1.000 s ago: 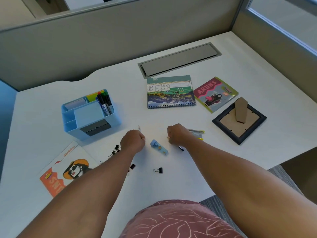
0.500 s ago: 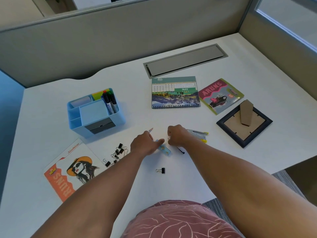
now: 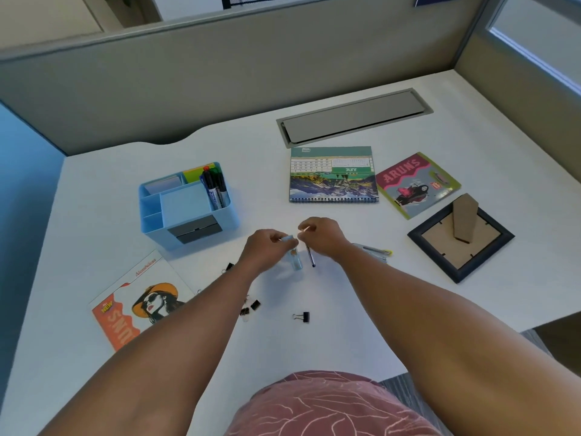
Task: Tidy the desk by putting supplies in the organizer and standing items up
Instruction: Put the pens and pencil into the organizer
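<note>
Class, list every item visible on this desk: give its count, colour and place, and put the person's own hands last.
organizer: one, light blue, left-centre
markers: several, dark, upright in organizer
calendar: one, green, flat, centre back
booklets: two, colourful, far right and front left
picture frame: one, black, face down, right
binder clips: several, black, front centre
small tube: one, light blue, between hands
pen: one, dark, under right hand
left hand: closed, centre
right hand: closed, centre

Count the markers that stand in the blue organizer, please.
3, as far as visible: markers with a red, a green and a dark cap, all upright in the back right compartment of the blue organizer. More could be hidden behind them.
</note>
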A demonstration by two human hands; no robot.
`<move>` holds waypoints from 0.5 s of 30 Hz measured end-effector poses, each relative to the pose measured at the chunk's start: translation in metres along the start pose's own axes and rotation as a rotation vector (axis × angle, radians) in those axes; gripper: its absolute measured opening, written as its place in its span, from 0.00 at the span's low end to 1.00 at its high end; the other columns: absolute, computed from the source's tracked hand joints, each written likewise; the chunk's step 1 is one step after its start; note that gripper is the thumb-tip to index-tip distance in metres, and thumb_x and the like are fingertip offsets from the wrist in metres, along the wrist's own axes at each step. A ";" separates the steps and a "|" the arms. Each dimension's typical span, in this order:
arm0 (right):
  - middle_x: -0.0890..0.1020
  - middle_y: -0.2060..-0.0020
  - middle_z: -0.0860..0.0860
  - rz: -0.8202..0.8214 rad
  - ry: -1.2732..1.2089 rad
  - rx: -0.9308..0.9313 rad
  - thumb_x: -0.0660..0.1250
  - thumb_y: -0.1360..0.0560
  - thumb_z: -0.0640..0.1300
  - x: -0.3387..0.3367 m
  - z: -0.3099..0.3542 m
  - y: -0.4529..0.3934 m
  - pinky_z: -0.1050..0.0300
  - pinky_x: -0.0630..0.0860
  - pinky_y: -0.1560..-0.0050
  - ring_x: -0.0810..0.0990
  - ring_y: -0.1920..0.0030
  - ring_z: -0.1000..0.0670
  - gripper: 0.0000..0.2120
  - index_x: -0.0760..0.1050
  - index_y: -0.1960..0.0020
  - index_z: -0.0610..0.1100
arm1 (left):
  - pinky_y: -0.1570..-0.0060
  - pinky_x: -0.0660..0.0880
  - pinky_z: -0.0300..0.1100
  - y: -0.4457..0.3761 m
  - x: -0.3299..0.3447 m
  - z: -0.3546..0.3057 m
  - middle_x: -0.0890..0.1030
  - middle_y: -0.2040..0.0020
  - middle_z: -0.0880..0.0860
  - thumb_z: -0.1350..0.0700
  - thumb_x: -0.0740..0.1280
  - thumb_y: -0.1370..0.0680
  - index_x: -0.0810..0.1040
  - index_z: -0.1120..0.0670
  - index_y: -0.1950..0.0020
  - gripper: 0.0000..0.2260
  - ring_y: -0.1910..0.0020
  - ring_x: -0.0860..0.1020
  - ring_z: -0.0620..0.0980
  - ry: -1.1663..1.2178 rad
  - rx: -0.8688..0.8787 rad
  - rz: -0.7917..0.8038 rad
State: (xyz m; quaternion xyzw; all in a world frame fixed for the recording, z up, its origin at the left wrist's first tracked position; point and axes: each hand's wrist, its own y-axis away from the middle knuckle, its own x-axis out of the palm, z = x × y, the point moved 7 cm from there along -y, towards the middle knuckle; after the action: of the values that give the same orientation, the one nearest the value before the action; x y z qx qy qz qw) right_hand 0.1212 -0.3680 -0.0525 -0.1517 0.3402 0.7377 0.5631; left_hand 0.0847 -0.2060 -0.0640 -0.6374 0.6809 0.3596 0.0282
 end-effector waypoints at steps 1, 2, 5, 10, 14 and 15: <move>0.83 0.48 0.48 -0.012 -0.034 -0.007 0.69 0.25 0.42 -0.001 0.004 -0.001 0.73 0.70 0.63 0.78 0.55 0.53 0.11 0.81 0.43 0.44 | 0.50 0.80 0.47 0.000 -0.006 -0.004 0.84 0.55 0.48 0.42 0.74 0.28 0.84 0.50 0.48 0.14 0.52 0.82 0.49 -0.001 0.029 -0.016; 0.83 0.50 0.48 -0.014 -0.057 -0.016 0.70 0.25 0.42 0.000 0.010 -0.003 0.76 0.68 0.67 0.78 0.57 0.53 0.11 0.81 0.44 0.44 | 0.52 0.79 0.44 0.001 -0.015 -0.008 0.84 0.54 0.47 0.42 0.74 0.28 0.84 0.49 0.47 0.15 0.52 0.82 0.47 -0.002 0.055 -0.050; 0.84 0.53 0.48 0.017 -0.080 -0.040 0.71 0.25 0.43 0.010 0.028 -0.008 0.77 0.68 0.71 0.78 0.60 0.52 0.10 0.82 0.45 0.45 | 0.57 0.73 0.36 0.009 -0.052 -0.019 0.82 0.53 0.43 0.40 0.73 0.27 0.82 0.46 0.45 0.15 0.52 0.79 0.41 -0.002 0.125 -0.194; 0.83 0.51 0.49 0.068 0.040 -0.017 0.72 0.28 0.44 0.038 0.038 -0.015 0.65 0.75 0.58 0.79 0.57 0.53 0.10 0.82 0.48 0.47 | 0.60 0.73 0.35 0.028 -0.126 -0.024 0.80 0.53 0.41 0.40 0.72 0.26 0.82 0.47 0.44 0.15 0.57 0.78 0.40 0.057 0.204 -0.472; 0.81 0.44 0.50 0.154 0.323 -0.067 0.69 0.27 0.46 0.060 0.043 -0.016 0.54 0.78 0.44 0.79 0.46 0.50 0.12 0.81 0.44 0.49 | 0.62 0.70 0.30 0.047 -0.189 -0.010 0.81 0.50 0.42 0.41 0.70 0.24 0.81 0.48 0.43 0.15 0.63 0.76 0.39 0.063 0.239 -0.675; 0.81 0.43 0.50 0.178 0.385 -0.102 0.68 0.26 0.45 0.065 0.047 -0.016 0.53 0.78 0.42 0.78 0.43 0.50 0.13 0.81 0.42 0.48 | 0.62 0.70 0.29 0.050 -0.202 -0.004 0.81 0.49 0.43 0.41 0.69 0.24 0.81 0.49 0.42 0.16 0.63 0.76 0.38 0.057 0.237 -0.713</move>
State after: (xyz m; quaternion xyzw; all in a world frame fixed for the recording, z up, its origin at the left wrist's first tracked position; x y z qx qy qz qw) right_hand 0.1223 -0.2874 -0.0634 -0.2873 0.4157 0.7582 0.4121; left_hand 0.0791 -0.0401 0.0622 -0.8366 0.4534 0.2281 0.2061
